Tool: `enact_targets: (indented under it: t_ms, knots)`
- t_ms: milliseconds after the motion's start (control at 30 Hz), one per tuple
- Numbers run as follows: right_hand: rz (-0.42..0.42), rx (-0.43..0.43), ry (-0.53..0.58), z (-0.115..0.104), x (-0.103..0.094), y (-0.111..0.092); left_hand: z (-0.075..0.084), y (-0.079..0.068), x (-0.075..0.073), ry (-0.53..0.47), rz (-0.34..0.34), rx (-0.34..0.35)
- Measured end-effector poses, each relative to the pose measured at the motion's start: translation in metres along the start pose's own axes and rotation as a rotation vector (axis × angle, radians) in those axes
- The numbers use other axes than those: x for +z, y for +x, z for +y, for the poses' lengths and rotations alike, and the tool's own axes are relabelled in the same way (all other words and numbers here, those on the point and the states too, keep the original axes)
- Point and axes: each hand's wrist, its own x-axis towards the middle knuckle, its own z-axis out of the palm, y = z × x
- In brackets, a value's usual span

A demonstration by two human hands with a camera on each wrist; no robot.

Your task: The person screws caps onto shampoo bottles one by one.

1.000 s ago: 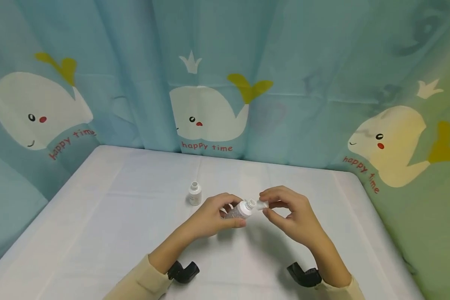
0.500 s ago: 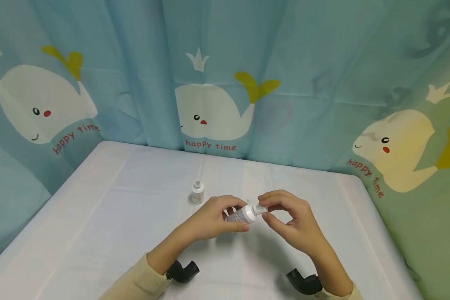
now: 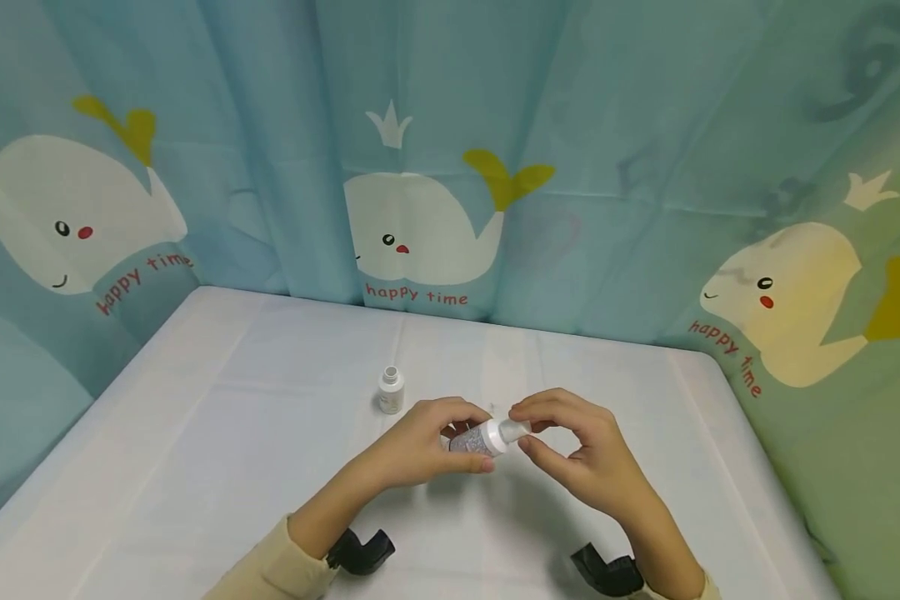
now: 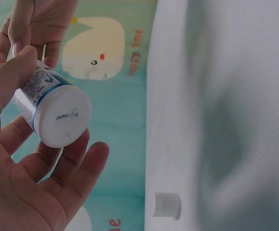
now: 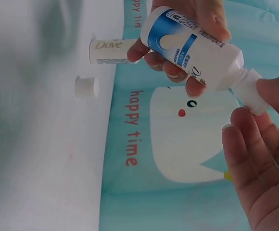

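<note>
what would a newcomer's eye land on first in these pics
Probably the big white whales printed on the blue-green curtain behind the table. Next, above the table, the left grip holds a tilted bottle while the right grip pinches the white cap at its mouth. An open bottle stands farther back, leftward.

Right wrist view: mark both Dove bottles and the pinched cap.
Held Dove bottle [image 5: 192, 47]: right wrist view, label.
Standing Dove bottle [image 5: 111, 51]: right wrist view, body.
Pinched white cap [image 5: 250, 91]: right wrist view, side.

The blue-labelled bottle [image 5: 192, 50] is white like its cap [image 5: 249, 90], the blue-green curtain [image 3: 450, 67] patterned with yellow-tailed white whales [image 3: 427, 221].
</note>
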Motion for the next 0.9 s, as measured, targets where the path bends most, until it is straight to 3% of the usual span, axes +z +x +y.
enact_targets:
  t_ms: [367, 900]
  knots:
    - [-0.006, 0.084, -0.171, -0.0051, 0.0009, 0.0003, 0.0034, -0.0001, 0.0006, 0.014, 0.025, 0.011]
    - [-0.04, -0.021, -0.023, -0.0051, 0.0027, 0.0004, 0.0018, 0.0, -0.0007, 0.015, 0.036, 0.012]
